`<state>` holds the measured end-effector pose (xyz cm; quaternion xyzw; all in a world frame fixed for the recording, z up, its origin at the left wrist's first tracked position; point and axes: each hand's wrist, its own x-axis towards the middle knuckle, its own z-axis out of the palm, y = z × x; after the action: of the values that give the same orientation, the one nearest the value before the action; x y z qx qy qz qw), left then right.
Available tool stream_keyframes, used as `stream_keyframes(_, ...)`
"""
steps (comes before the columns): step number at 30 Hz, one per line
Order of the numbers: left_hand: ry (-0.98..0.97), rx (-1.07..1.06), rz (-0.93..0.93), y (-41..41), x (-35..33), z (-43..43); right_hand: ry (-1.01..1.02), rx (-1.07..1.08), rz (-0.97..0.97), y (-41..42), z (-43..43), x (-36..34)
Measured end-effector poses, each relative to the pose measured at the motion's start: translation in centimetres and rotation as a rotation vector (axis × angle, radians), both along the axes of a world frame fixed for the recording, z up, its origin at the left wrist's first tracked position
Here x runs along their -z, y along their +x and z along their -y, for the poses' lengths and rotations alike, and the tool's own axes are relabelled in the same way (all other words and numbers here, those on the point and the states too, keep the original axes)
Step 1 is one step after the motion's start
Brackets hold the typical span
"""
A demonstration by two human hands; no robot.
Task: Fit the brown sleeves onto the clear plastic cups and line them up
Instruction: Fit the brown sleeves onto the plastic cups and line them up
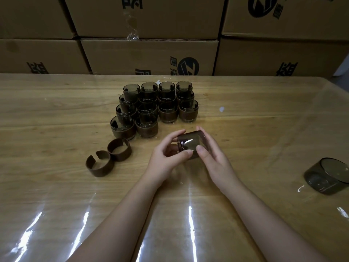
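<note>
- Smoky clear cup (191,143) sits between our hands above the table (264,120), left hand (166,157) and right hand (211,156) fingers curled round it.
- It lies sideways, axis running left-right.

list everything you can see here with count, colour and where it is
sleeved cups: about fourteen, smoky clear with brown sleeves, grouped in rows at the table's centre back
loose sleeves: two, brown, open-ended rings, left of the hands
held cup: one, smoky clear, tilted on its side between both hands
spare cup: one, smoky clear, lying on its side at the right edge
table: one, light wood under a clear glossy cover
cardboard boxes: several, brown with black print, stacked behind the table
left hand: fingers curled round the held cup
right hand: fingers curled round the held cup
</note>
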<state>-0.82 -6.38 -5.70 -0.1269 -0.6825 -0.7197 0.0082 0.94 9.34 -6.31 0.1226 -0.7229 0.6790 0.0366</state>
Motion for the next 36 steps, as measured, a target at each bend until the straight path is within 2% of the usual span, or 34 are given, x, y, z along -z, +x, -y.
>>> stream_keyframes(7, 0.107, -0.043, 0.071, -0.1, -0.1, 0.6, 0.045, 0.021, 0.070, -0.1, 0.3, 0.0)
stream_keyframes(13, -0.117, -0.099, -0.003, -0.1, 0.7, -0.6, 0.034, 0.087, 0.041, -0.7, 0.4, 0.5)
stream_keyframes(17, -0.182, -0.087, -0.066, 0.1, 0.6, -0.6, 0.069, 0.157, 0.027, -0.8, 0.7, 0.9)
stream_keyframes(21, -0.194, -0.081, -0.167, 0.5, 0.4, -0.7, -0.061, 0.243, 0.034, -1.1, 0.8, 0.8)
stream_keyframes(27, -0.153, -0.089, -0.118, 0.3, 0.4, -0.8, -0.183, 0.218, 0.066, -0.8, 0.4, 0.3)
stream_keyframes(32, -0.153, -0.109, -0.079, -0.1, 0.5, -0.5, -0.035, 0.096, 0.017, -0.2, 0.6, 0.3)
stream_keyframes(36, -0.128, -0.120, -0.068, -0.2, 0.3, -0.3, 0.119, 0.094, -0.012, -0.3, 1.0, 0.6)
